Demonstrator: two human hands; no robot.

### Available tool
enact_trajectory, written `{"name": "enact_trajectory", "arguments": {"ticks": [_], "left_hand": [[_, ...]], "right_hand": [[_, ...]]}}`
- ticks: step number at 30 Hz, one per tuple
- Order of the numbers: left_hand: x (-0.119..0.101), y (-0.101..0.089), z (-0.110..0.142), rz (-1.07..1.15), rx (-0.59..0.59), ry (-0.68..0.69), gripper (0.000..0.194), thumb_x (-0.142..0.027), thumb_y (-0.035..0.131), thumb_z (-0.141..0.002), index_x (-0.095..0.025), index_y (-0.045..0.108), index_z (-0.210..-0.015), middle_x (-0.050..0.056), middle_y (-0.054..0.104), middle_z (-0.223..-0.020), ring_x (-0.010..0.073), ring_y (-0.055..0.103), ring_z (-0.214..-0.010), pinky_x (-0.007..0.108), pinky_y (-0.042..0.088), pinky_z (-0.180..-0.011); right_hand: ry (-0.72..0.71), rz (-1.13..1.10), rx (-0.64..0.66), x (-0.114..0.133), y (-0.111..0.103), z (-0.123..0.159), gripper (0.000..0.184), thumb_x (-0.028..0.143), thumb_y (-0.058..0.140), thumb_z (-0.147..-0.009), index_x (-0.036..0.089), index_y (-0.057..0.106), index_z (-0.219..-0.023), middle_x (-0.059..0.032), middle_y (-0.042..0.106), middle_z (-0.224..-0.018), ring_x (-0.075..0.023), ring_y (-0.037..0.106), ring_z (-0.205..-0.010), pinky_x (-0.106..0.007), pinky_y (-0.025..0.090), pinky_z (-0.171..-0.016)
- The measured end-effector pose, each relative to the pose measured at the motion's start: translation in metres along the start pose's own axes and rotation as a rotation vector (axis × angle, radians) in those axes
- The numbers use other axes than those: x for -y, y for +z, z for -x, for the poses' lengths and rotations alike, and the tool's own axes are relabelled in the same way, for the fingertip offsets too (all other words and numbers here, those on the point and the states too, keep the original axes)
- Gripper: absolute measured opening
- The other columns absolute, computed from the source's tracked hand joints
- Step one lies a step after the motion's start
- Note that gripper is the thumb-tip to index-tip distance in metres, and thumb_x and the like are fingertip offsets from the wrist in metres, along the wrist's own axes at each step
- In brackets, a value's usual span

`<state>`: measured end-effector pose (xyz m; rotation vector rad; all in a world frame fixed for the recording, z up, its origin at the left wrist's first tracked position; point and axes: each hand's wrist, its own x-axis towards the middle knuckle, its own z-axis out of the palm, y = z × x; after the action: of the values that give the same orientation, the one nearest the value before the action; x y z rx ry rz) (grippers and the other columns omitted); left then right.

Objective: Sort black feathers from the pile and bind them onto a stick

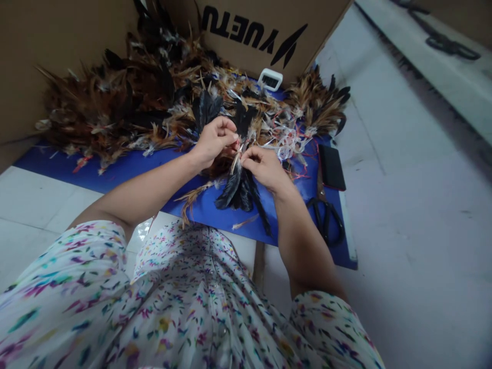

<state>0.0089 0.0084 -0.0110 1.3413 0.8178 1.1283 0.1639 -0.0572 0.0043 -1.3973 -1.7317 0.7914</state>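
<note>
Between my two hands is a bundle of black feathers (239,192), its pale quill ends pointing away from me and its dark tips toward me. My left hand (215,142) is closed in a pinch at the quill end, where a bit of red string shows by the fingertips. The fingers of my right hand (265,165) pinch the bundle's narrow part from the other side. Exactly what lies between the fingertips is partly hidden. More black feathers (206,108) lie just beyond my hands.
A large heap of brown feathers (103,102) covers the back left of the blue board (126,177). White loops (288,141) and red strings lie right of my hands. Black-handled scissors (326,220), a dark phone-like slab (331,166) and a small white device (270,80) lie around. Cardboard (249,56) stands behind.
</note>
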Motion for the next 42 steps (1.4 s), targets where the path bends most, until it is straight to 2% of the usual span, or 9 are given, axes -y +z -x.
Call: {"name": "enact_trajectory", "arguments": {"ticks": [4,8,16,20,26,31,33,38,42], "left_hand": [[-0.005,0.000,0.002,0.103,0.021,-0.133,0.021,-0.013,0.062,-0.075,-0.021,0.048,-0.089,-0.004,0.063,-0.067,0.0104,0.065,-0.060,0.021,0.054,-0.055],[-0.007,0.001,0.003,0.140,0.003,-0.197,0.019,-0.012,0.061,-0.075,-0.021,0.049,-0.087,-0.004,0.063,-0.067,0.0098,0.064,-0.059,0.020,0.053,-0.053],[-0.006,-0.001,-0.001,0.097,-0.061,-0.091,0.018,-0.008,0.061,-0.073,-0.020,0.049,-0.081,-0.004,0.062,-0.066,0.0089,0.060,-0.056,0.021,0.053,-0.053],[-0.004,-0.001,-0.003,0.090,-0.041,-0.094,0.017,-0.008,0.059,-0.074,-0.020,0.049,-0.080,-0.004,0.061,-0.065,0.0093,0.060,-0.057,0.023,0.054,-0.055],[-0.003,-0.001,-0.003,0.137,-0.040,-0.120,0.015,-0.008,0.059,-0.075,-0.019,0.049,-0.078,-0.004,0.061,-0.065,0.0075,0.059,-0.055,0.020,0.053,-0.052],[-0.002,-0.003,-0.005,0.150,-0.024,-0.125,0.016,-0.009,0.060,-0.076,-0.019,0.049,-0.079,-0.004,0.062,-0.066,0.0067,0.060,-0.055,0.019,0.054,-0.054],[-0.003,-0.003,-0.005,0.166,-0.025,-0.141,0.015,-0.008,0.059,-0.076,-0.019,0.049,-0.079,-0.004,0.062,-0.066,0.0065,0.061,-0.055,0.018,0.054,-0.054],[-0.005,-0.001,-0.002,0.159,-0.030,-0.158,0.014,-0.009,0.058,-0.077,-0.019,0.049,-0.082,-0.003,0.062,-0.066,0.0077,0.062,-0.056,0.019,0.054,-0.055],[-0.004,-0.003,-0.003,0.048,-0.007,-0.063,0.019,-0.011,0.059,-0.075,-0.019,0.053,-0.091,-0.001,0.066,-0.076,0.0102,0.064,-0.063,0.023,0.056,-0.060]], "right_hand": [[0.001,0.085,-0.015,-0.001,0.002,0.001,0.006,0.018,0.057,-0.070,0.020,0.058,-0.065,0.0018,0.059,-0.064,-0.0132,0.050,-0.063,-0.028,0.038,-0.066],[-0.033,0.137,-0.025,0.001,0.004,0.002,0.008,0.017,0.055,-0.072,0.020,0.056,-0.065,0.0009,0.059,-0.066,-0.0136,0.051,-0.064,-0.028,0.038,-0.066],[-0.116,0.244,0.000,0.007,0.006,0.005,0.012,0.012,0.054,-0.071,0.021,0.051,-0.063,0.0002,0.057,-0.068,-0.0149,0.050,-0.067,-0.029,0.037,-0.070],[-0.136,0.243,-0.048,0.003,0.005,0.004,0.012,0.014,0.054,-0.073,0.021,0.052,-0.065,0.0000,0.058,-0.069,-0.0148,0.050,-0.067,-0.029,0.038,-0.070],[-0.096,0.125,-0.078,0.003,0.007,0.005,0.009,0.027,0.056,-0.080,0.021,0.055,-0.073,0.0015,0.059,-0.068,-0.0132,0.049,-0.063,-0.028,0.038,-0.065],[-0.032,0.039,-0.072,0.003,0.011,0.006,0.026,0.043,0.067,-0.076,0.022,0.053,-0.084,0.0027,0.060,-0.073,-0.0127,0.052,-0.065,-0.028,0.042,-0.066],[-0.033,0.038,-0.050,0.000,0.012,0.005,0.027,0.040,0.069,-0.074,0.022,0.054,-0.089,0.0032,0.060,-0.074,-0.0126,0.053,-0.065,-0.028,0.042,-0.067],[-0.043,0.065,-0.037,-0.006,0.012,0.004,0.013,0.030,0.061,-0.077,0.020,0.059,-0.086,0.0026,0.061,-0.072,-0.0133,0.054,-0.065,-0.029,0.041,-0.068],[-0.009,-0.011,-0.033,-0.004,0.010,0.002,0.013,0.030,0.062,-0.074,0.020,0.061,-0.083,0.0029,0.059,-0.068,-0.0129,0.051,-0.063,-0.028,0.040,-0.065]]}}
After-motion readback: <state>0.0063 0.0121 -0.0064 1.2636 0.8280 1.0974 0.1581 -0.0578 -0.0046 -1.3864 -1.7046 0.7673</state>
